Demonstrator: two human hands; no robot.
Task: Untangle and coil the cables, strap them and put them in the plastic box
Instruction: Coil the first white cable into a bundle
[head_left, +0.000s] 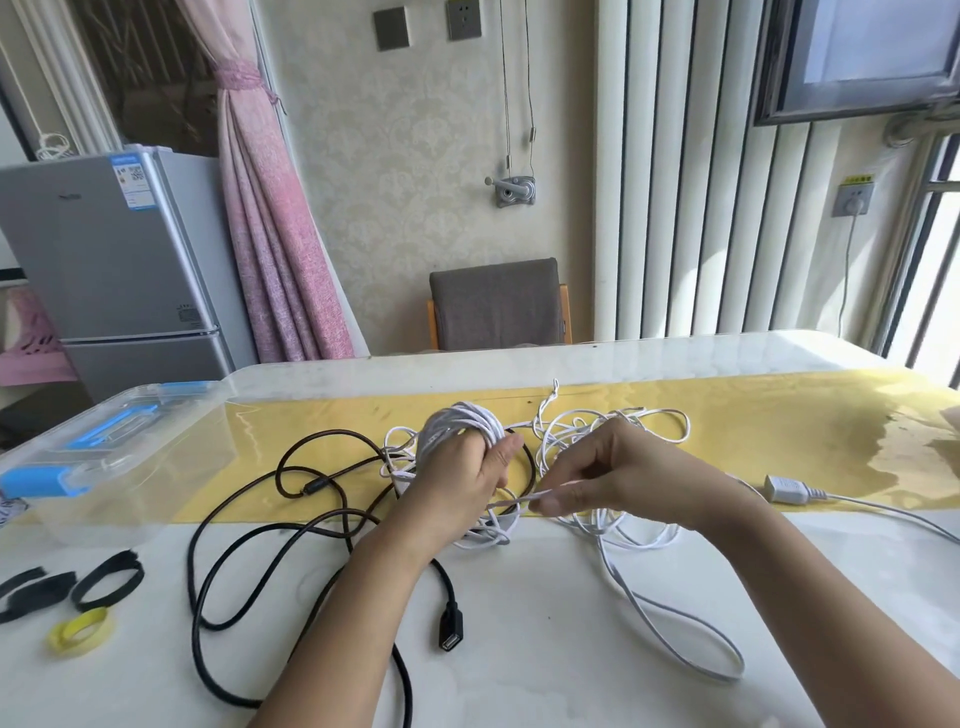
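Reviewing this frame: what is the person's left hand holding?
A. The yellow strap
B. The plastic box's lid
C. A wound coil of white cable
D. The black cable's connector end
C: the left hand grips a coil of white cable wound around its fingers, while the black cable lies loose on the table.

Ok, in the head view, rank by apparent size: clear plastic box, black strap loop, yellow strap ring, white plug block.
1. clear plastic box with blue latches
2. black fabric strap loop
3. yellow strap ring and white rectangular plug block look alike; the plug lies farther off, so unranked.
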